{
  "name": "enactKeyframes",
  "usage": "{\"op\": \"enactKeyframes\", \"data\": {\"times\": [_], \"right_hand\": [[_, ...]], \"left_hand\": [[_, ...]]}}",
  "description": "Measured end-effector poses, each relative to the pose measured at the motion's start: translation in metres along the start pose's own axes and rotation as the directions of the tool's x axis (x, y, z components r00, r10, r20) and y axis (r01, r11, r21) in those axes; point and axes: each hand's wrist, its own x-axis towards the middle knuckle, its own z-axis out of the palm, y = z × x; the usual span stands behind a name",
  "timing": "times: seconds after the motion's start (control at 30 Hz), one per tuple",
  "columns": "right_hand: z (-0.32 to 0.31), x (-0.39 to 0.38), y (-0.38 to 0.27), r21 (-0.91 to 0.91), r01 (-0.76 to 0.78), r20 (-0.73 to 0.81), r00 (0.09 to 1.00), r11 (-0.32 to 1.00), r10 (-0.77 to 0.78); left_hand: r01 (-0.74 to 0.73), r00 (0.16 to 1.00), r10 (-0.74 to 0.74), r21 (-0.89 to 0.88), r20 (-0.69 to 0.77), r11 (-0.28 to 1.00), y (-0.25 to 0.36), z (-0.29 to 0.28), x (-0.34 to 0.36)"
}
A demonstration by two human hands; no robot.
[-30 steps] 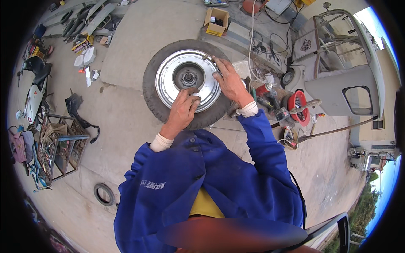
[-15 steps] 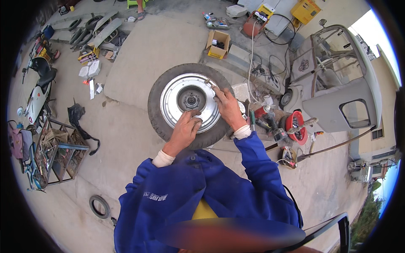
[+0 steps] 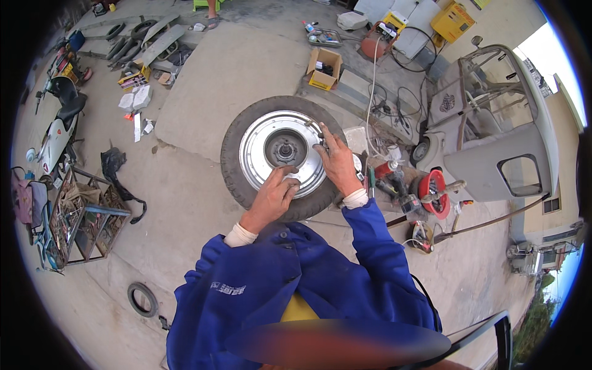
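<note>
A wheel (image 3: 254, 139) with a bright silver rim and a dark tyre (image 3: 233, 154) lies flat in front of me, its hub opening facing up. My left hand (image 3: 273, 194) is at the rim's near side, with fingers bent together; whether something small is between them I cannot make out. On the right side lies my right hand (image 3: 339, 163), its index finger stretched along the edge between rim and tyre and its thumb apart on the rim. A small valve stem (image 3: 308, 123) sticks out of the rim just beyond that hand's fingertips.
Right of the wheel are a red bowl (image 3: 424, 185) of small parts, a red can (image 3: 386, 168) and a pale hose (image 3: 372, 92). A grey three-wheeled vehicle (image 3: 493, 145) stands farther right. At left are a metal tool rack (image 3: 92, 231) and a parked scooter (image 3: 58, 132).
My right hand's index finger has straightened and moved from near the valve stem onto the rim's edge. The left hand stays at the near side. The whole view has shifted slightly.
</note>
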Motion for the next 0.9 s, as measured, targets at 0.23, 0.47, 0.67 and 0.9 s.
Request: {"op": "enactKeyframes", "data": {"times": [0.23, 0.47, 0.67, 0.9], "right_hand": [[-0.002, -0.006, 0.007, -0.085, 0.063, 0.014, 0.998, 0.994, -0.062], [-0.003, -0.005, 0.007, 0.105, 0.140, -0.058, 0.989, 0.985, -0.134], [0.003, -0.007, -0.004, -0.073, 0.030, -0.015, 0.999, 0.997, -0.031], [-0.005, -0.020, 0.006, 0.066, 0.168, 0.098, 0.980, 0.984, -0.174]], "left_hand": [[0.042, 0.991, -0.028, 0.108, -0.127, 0.993, 0.000, -0.018, -0.011], [0.461, 0.873, -0.325, 0.400, -0.363, 0.792, -0.038, -0.044, -0.053], [0.617, 0.571, -0.780, -0.494, -0.256, 0.613, -0.085, -0.038, -0.063], [0.594, 0.625, -0.774, -0.580, -0.105, 0.558, -0.120, -0.069, -0.026]]}}
